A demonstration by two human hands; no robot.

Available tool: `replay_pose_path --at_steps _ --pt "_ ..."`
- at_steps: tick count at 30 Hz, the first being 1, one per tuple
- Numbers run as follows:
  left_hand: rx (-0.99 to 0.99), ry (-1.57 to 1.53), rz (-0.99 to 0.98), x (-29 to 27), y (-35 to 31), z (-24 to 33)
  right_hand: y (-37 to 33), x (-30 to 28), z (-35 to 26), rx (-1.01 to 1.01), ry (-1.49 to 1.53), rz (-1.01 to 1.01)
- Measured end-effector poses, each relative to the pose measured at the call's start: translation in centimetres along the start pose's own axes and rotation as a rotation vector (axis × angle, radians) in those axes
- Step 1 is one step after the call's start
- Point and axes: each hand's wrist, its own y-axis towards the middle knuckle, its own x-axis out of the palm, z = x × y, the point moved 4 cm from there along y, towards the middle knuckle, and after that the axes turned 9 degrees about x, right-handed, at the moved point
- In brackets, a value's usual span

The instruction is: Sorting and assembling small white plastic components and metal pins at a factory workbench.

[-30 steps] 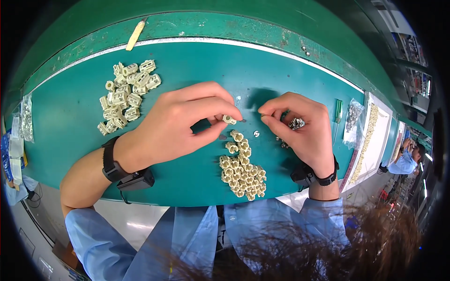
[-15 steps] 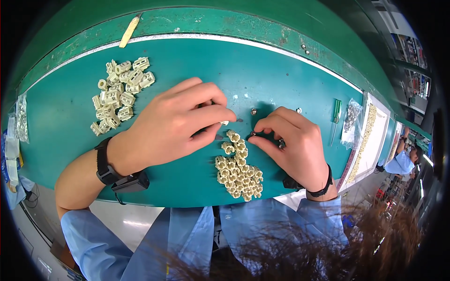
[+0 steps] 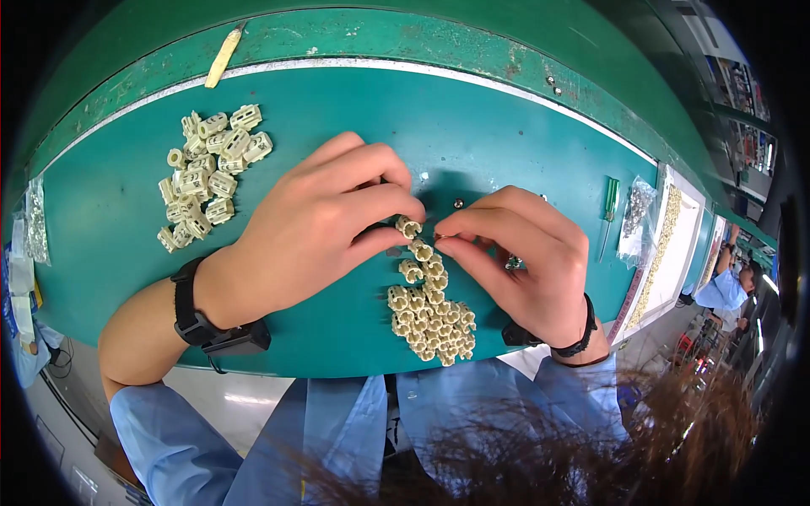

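My left hand (image 3: 325,215) is closed on a cream plastic part (image 3: 409,227), a short hollow piece with a notched open end. My right hand (image 3: 527,244) pinches a small shiny metal piece (image 3: 440,238), mostly hidden by the fingertips, close beside that part. Just below the fingers, a cluster of similar cream parts (image 3: 432,325) stands packed together with open ends up. Small shiny metal pieces lie around my right hand, one metal piece (image 3: 458,203) beyond its fingers and other metal pieces (image 3: 513,263) under its palm.
A loose pile of cream parts (image 3: 202,173) lies at the left on the green mat (image 3: 337,110). At the right are a green-handled screwdriver (image 3: 611,202), a clear bag of metal pieces (image 3: 634,221) and a white tray (image 3: 675,244). A yellowish stick (image 3: 224,57) rests on the far ledge.
My right hand has moved left with the metal piece, up to the cream part. My left hand has turned slightly, so the part's open end now shows.
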Motion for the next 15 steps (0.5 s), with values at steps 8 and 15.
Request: replay_pose_path --at_steps 8,15 --pt "0.039 0.018 0.06 0.0 -1.0 -1.0 1.2 2.8 -0.7 -0.125 -0.037 0.037" --pt "0.058 0.005 0.064 -0.3 -1.3 -1.3 1.3 3.1 -1.1 -0.124 -0.072 0.053"
